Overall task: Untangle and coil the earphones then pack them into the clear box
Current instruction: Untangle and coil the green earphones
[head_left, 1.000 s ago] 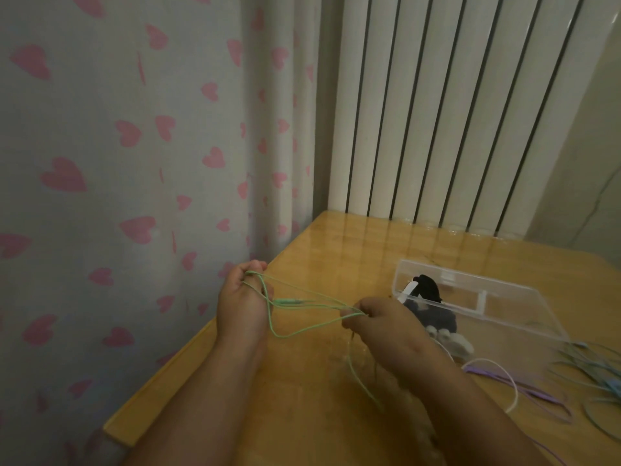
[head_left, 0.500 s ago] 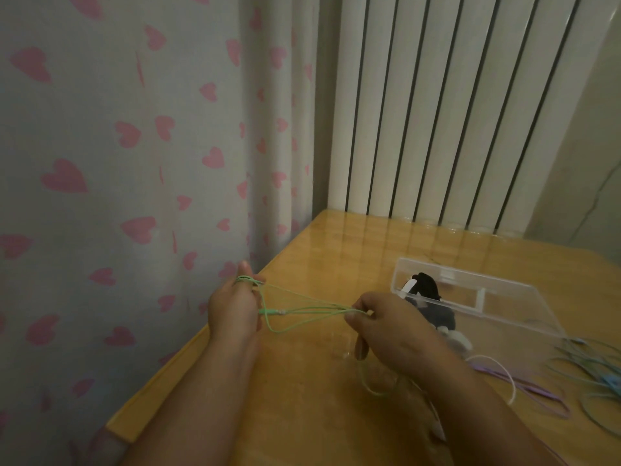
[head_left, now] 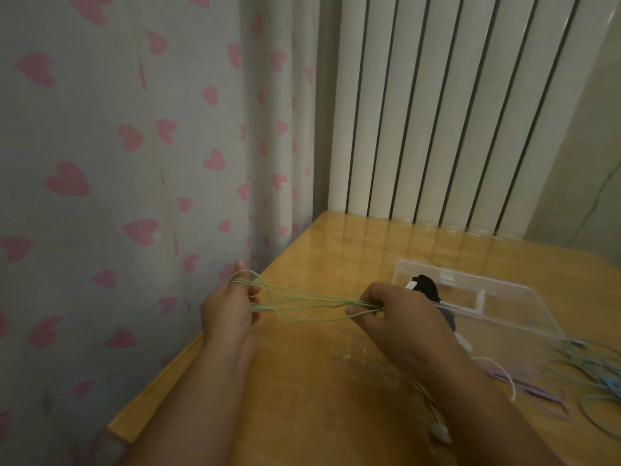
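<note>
A thin green earphone cord [head_left: 312,302] runs in several strands between my two hands above the table's left part. My left hand [head_left: 230,311] has the cord looped round its raised fingers and holds it. My right hand [head_left: 393,312] pinches the other end of the strands. Just behind my right hand lies the clear box [head_left: 497,314], open on the table, with black earphones [head_left: 426,285] and a white piece inside it.
The wooden table [head_left: 336,250] has its left edge beside a curtain with pink hearts. White [head_left: 504,375], purple [head_left: 537,391] and blue [head_left: 591,368] cords lie tangled at the right. A white earbud [head_left: 440,432] lies under my right forearm. White slats stand behind.
Both hands rose slightly and the green strands have been drawn tighter and flatter between them. The cord's hanging tail under my right hand is gone from sight.
</note>
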`<action>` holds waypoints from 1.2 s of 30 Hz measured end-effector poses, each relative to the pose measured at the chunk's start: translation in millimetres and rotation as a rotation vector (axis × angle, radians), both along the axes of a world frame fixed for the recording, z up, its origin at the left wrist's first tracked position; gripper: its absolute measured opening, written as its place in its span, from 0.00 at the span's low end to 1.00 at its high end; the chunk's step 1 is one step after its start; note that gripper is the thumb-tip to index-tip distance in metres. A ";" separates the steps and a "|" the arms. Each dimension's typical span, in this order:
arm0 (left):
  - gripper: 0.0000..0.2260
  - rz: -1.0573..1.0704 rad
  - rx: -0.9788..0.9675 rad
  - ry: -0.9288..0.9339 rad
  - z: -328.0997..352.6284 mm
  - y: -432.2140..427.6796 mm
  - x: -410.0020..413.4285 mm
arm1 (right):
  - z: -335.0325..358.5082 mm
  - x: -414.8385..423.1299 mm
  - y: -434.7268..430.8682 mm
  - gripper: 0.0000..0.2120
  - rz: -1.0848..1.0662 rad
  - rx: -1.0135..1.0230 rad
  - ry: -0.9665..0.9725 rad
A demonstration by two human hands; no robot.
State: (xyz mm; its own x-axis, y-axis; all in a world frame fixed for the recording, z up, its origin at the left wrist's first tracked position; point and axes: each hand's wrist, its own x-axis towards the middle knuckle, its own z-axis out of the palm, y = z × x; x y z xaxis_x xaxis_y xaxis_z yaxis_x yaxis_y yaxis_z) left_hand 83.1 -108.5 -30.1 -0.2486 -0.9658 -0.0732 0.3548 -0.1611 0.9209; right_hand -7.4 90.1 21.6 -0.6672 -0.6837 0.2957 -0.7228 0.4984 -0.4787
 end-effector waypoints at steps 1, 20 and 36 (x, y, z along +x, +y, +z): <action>0.15 -0.030 0.032 0.060 0.9 -0.1 -0.3 | 0.2 -0.1 0.0 0.12 -0.001 0.020 0.004; 0.11 -0.165 0.131 0.129 5.5 -1.3 0.7 | -0.2 -1.5 2.5 0.09 0.140 -0.117 -0.437; 0.14 -0.306 0.242 0.085 5.2 3.4 -1.4 | -0.6 -2.7 3.4 0.11 0.278 -0.381 -1.148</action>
